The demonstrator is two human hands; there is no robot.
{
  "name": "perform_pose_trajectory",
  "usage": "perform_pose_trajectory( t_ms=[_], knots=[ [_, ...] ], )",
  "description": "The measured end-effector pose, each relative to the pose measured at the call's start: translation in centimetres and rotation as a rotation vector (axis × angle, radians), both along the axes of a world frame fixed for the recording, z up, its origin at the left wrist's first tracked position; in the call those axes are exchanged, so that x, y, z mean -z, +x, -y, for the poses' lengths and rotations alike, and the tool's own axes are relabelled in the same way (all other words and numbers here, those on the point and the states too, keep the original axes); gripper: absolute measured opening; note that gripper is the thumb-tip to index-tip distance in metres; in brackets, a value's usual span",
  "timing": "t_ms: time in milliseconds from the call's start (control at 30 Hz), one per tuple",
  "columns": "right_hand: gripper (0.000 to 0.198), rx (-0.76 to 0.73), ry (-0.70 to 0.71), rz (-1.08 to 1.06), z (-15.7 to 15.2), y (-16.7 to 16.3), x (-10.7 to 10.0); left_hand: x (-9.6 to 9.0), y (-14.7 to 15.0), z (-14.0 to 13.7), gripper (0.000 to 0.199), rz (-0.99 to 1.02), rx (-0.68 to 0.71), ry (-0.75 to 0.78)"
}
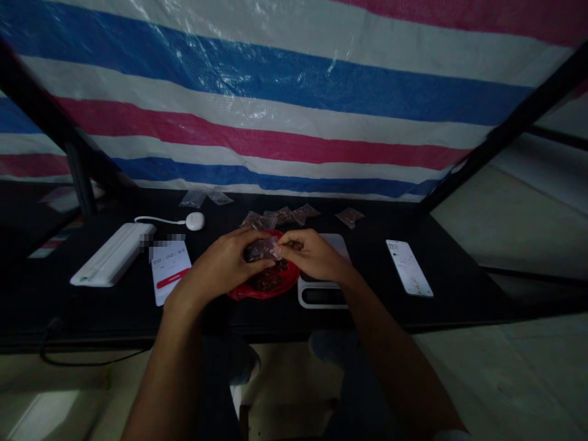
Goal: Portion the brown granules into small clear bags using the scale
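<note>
On my feed, the left hand (229,260) has its thumb and fingers pinching one side of a small plastic bag (264,248), and the right hand (315,252) pinches the other side with fingers bent close together. I see that bag between the two hands, over a red bowl (293,285) with brown bits (266,282) in it. Under and just beside the right hand I have a white scale (307,298), partly covered by that hand. Just beyond both hands lie three filled packets (283,215) in a row, and another packet (350,216) sits farther right, beyond the right hand. To the left of the left hand I get a phone (171,272) showing a timer, then a long white device (113,254); beyond them are a round white gadget (195,221) on a cable and two clear bags (193,197). Well to the right of the right hand lies a second phone (408,267), lit, on the black table (372,288).
</note>
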State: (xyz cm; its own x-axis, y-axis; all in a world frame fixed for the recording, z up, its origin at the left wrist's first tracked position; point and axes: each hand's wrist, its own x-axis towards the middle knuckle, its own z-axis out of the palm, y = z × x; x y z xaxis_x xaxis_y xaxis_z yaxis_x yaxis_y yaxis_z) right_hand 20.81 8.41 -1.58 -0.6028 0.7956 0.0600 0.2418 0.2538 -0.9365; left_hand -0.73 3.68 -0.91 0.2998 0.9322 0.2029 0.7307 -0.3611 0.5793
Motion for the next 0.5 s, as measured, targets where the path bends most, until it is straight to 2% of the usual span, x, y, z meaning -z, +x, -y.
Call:
perform_pose_trajectory(
  t_ms=[133, 200, 367, 500],
  knots=[
    [0.02, 0.036, -0.188, -0.026, -0.4, 0.0, 0.5, -0.4, -0.6, 0.3, 0.047, -0.004, -0.065, -0.078],
    [0.02, 0.051, -0.194, 0.027, -0.4, -0.1, 0.7, -0.6, -1.1, 0.6, 0.049, 0.018, -0.093, -0.088],
    [0.024, 0.148, 0.057, 0.215, 0.1, -0.2, 0.4, -0.6, -2.5, 1.1, 0.056, 0.01, -0.18, -0.02],
    [0.01, 0.184, 0.261, 0.175, 0.7, -0.2, -0.2, -0.3, -2.5, 1.0, 0.058, -0.012, -0.181, 0.026]
  ],
)
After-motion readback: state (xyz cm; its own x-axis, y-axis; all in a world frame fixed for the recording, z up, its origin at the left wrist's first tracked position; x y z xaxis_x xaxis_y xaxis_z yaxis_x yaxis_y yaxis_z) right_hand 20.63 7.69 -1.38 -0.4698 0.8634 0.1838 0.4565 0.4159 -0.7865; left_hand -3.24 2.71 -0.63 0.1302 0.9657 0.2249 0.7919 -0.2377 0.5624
